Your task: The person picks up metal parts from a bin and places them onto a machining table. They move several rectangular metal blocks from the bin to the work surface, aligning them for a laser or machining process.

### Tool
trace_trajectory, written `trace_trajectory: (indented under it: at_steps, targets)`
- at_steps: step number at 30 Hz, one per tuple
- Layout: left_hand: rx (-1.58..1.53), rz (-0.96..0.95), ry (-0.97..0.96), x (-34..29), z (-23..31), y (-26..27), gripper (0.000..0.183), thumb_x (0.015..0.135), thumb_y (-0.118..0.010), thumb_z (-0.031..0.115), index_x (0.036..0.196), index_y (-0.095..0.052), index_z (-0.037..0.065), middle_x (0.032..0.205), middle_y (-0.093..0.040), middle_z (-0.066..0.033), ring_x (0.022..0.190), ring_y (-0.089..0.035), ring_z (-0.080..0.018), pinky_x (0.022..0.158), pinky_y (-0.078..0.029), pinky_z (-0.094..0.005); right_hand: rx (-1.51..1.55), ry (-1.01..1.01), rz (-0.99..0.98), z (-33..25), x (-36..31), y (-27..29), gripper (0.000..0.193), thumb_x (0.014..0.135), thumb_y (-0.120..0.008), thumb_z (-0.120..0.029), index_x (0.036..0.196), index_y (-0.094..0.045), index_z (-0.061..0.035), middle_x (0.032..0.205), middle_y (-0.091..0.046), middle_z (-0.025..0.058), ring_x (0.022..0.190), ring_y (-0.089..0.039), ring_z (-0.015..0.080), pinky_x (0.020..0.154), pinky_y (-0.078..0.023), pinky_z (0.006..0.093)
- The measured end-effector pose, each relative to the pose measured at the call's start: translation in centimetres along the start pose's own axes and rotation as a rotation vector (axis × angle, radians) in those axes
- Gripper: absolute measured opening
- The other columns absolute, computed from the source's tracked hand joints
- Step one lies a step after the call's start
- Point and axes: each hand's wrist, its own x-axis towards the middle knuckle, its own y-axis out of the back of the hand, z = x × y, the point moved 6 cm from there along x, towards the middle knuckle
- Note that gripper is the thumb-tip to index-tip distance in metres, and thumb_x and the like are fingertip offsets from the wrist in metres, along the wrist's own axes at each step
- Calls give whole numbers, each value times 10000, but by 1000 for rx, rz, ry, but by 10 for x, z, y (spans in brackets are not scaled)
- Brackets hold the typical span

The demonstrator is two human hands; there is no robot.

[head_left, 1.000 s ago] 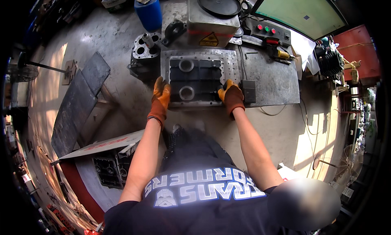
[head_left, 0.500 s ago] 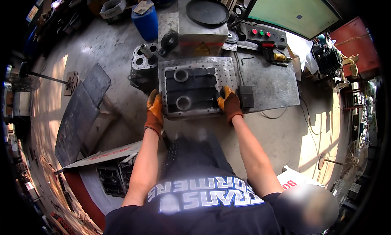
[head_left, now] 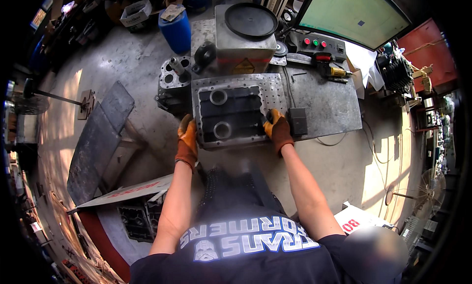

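Note:
A rectangular cast metal housing [head_left: 238,107] lies on a perforated metal plate [head_left: 276,90] in front of me. Bolt holes run round its pale flange, and two round rings stand out from its dark inside. My left hand [head_left: 187,139], in an orange and brown work glove, is closed along the housing's left side, its fingertips partly hidden. The right hand [head_left: 277,129], gloved the same way, grips the opposite side near the front corner, with the thumb over the flange. Close to that hand sits a small dark box [head_left: 297,120].
Left of the plate stands another casting [head_left: 174,85] with round bores. Behind is a metal box [head_left: 246,50] bearing a black round tray [head_left: 250,21]. An angle grinder [head_left: 324,62], a button panel [head_left: 317,43] and a monitor [head_left: 354,13] are at right. A cardboard box [head_left: 132,190] holds castings, lower left.
The bench and housing appear slightly lower in the picture. Both hands stay at the housing's sides, with hardly any movement against it.

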Motion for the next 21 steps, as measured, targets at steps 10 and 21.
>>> trace_trajectory:
  at_steps: [10, 21]
  targets:
    - [-74, -23, 0, -1, -1, -1, 459, 835, -555, 206, 1251, -417, 69, 1167, -502, -45, 1010, -489, -140, 824, -387, -255, -101, 23, -99, -27, 2, 16, 449, 698, -653, -319, 1056, -524, -80, 974, -589, 157, 905, -568, 330, 757, -462, 399]
    - [-116, -5, 10, -9, 9, -9, 475, 828, -561, 166, 1260, -397, 58, 1120, -524, -58, 933, -521, -126, 766, -415, -235, -73, -58, -80, -18, 3, 7, 366, 700, -618, -218, 1012, -551, -40, 1019, -569, 193, 979, -522, 352, 819, -426, 384]
